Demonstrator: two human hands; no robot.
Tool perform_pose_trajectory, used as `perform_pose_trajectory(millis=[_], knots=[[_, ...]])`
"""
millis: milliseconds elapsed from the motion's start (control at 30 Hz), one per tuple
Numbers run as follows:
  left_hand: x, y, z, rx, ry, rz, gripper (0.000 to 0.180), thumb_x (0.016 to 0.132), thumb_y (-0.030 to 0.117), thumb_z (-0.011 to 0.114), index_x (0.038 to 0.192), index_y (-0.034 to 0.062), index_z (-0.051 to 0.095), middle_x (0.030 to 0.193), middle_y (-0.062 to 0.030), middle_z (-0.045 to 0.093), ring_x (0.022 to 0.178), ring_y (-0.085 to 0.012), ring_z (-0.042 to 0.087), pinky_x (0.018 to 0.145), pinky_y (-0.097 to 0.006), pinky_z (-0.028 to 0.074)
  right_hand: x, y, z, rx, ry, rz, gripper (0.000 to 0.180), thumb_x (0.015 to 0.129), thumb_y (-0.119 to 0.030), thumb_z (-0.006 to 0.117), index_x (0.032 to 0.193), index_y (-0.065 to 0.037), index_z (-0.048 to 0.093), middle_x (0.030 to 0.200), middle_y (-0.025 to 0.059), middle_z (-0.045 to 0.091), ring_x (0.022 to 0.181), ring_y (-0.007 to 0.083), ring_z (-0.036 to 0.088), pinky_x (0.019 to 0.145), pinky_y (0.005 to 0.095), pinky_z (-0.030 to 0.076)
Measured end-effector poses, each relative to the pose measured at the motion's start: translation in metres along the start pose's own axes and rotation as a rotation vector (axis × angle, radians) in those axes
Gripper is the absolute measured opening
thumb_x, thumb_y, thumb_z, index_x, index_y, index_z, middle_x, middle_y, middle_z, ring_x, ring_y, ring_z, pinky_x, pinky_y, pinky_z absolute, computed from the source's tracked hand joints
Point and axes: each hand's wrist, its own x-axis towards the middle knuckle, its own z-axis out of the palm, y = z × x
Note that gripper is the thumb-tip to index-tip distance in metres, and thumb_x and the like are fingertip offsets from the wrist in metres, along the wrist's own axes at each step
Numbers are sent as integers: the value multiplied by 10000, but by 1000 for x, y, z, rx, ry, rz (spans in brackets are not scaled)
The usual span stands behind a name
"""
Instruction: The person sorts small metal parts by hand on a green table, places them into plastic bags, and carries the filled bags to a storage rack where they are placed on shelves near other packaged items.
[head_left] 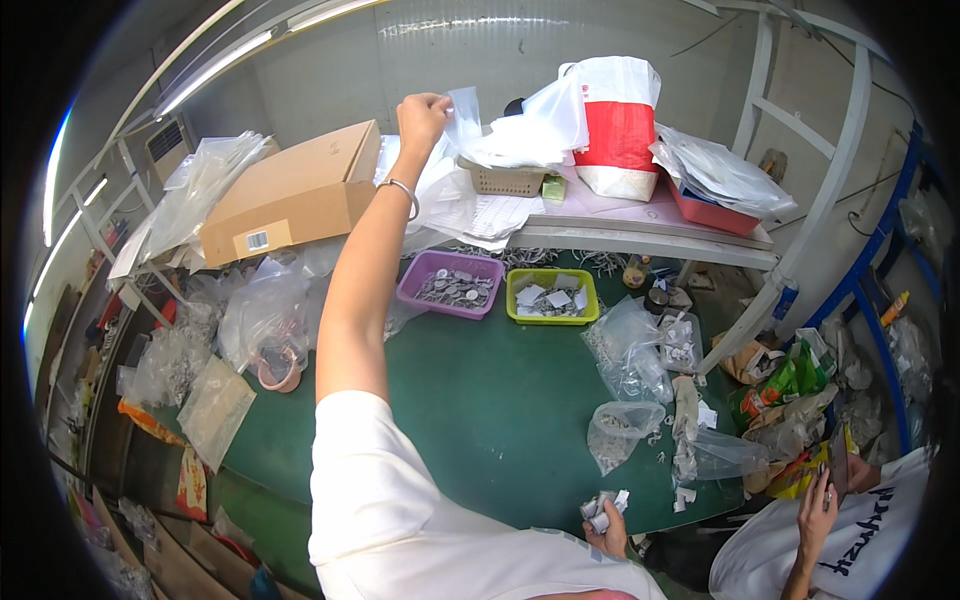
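My left hand point(423, 118) is raised over the shelf at the back, its fingers pinched on a clear plastic bag point(463, 112). Below it, more clear bags point(535, 135) lie heaped on a beige basket point(503, 181). Low at the front, close to my body, my right hand point(612, 537) is closed around a few small silver pieces point(598, 511) with white paper bits among them; their exact kind is too small to tell. A purple basket point(452, 257) of round grey metal pieces and a yellow-green basket point(552, 275) of similar pieces with white slips stand on the green table point(480, 400).
A cardboard box point(300, 190), a red-and-white bag point(617, 130) and a red tray point(715, 212) occupy the shelf point(640, 238). Filled plastic bags point(628, 350) line the table's right side; a pink cup point(279, 372) stands left. At lower right sits another person point(850, 530) holding a phone.
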Motion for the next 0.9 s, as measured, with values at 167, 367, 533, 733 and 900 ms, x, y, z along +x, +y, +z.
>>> perform_pose_trajectory(millis=[167, 367, 533, 733, 900], knots=[[9, 10, -9, -97, 289, 106, 199, 753, 170, 628, 733, -28, 642, 592, -101, 608, 591, -120, 587, 550, -264, 445, -3, 3, 3, 34, 39, -18, 186, 815, -161, 553, 986, -113, 497, 819, 31, 569, 708, 154, 559, 466, 277, 416], [10, -5, -13, -407, 268, 125, 120, 802, 60, 563, 802, -52, 607, 714, -97, 617, 658, -141, 600, 595, -241, 466, -7, 3, 8, 49, 28, -57, 178, 812, -168, 560, 974, -109, 514, 833, 24, 579, 708, 149, 559, 462, 273, 408], [2, -34, -18, -660, 254, -157, 124, 838, 0, 491, 918, -75, 548, 852, -124, 616, 713, -156, 604, 649, -246, 495, -8, 4, 9, 53, 43, -50, 171, 809, -164, 563, 968, -113, 522, 828, 22, 581, 704, 150, 564, 473, 283, 407], [-2, -65, -5, -393, 260, -81, 56, 773, -6, 539, 803, -41, 571, 810, -140, 620, 685, -187, 613, 619, -262, 479, -2, 8, 3, 10, 52, 40, 156, 817, -161, 554, 963, -127, 511, 822, 13, 573, 714, 152, 560, 478, 291, 409], [-17, -23, 46, -333, -1, 191, 161, 778, 118, 594, 865, -16, 572, 809, -122, 627, 753, -176, 604, 675, -288, 482, 13, 11, -13, -26, -29, 147, 144, 832, -176, 537, 964, -127, 506, 832, 11, 564, 725, 149, 548, 482, 288, 402]])
